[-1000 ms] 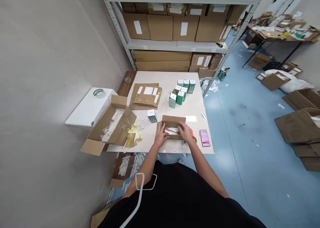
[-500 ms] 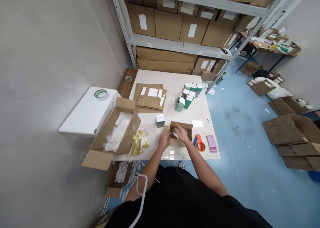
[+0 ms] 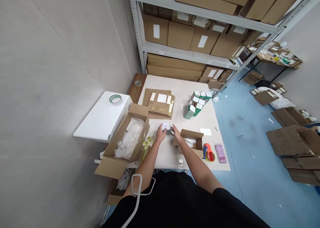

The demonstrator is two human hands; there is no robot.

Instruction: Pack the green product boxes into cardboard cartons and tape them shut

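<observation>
My left hand (image 3: pixel 161 134) grips the left side of a small white-topped green carton (image 3: pixel 166 126) on the table. My right hand (image 3: pixel 176 133) reaches to the carton's right side with its fingers apart; whether it touches the carton I cannot tell. Under and beside my right forearm stands an open cardboard box (image 3: pixel 198 144) with white packing material (image 3: pixel 190 142) inside. Several green and white cartons (image 3: pixel 197 102) stand grouped farther back on the right.
An orange tape dispenser (image 3: pixel 208 152) and a pink pixelated item (image 3: pixel 221 153) lie right of the box. Flattened cardboard (image 3: pixel 158 104) lies at the back left. A large open box (image 3: pixel 112 166) of white packing stands left. Loaded shelves (image 3: pixel 175 54) rise behind the table.
Both hands have left the open cardboard box and moved left to the small carton. White packing now shows inside the box. The camera view has shifted.
</observation>
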